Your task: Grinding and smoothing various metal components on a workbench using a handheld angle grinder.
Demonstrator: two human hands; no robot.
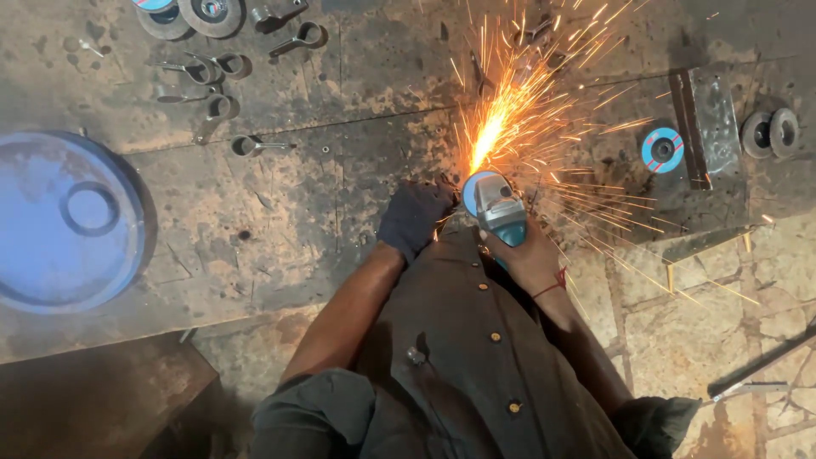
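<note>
Right hand: fingers wrapped around teal-bodied angle grinder, disc pointing away, sparks flying forward.
Left hand: dark-gloved, fingers closed, pressing just left of disc; what it holds is hidden.

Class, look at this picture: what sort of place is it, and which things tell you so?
Most likely a metalworking or welding workshop. The right hand runs an angle grinder throwing sparks, spare grinding discs lie about, and small metal parts sit on a scarred steel bench.

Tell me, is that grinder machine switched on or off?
On. A burst of orange sparks flies from the angle grinder held in the right hand, while the gloved left hand steadies the work.
</note>
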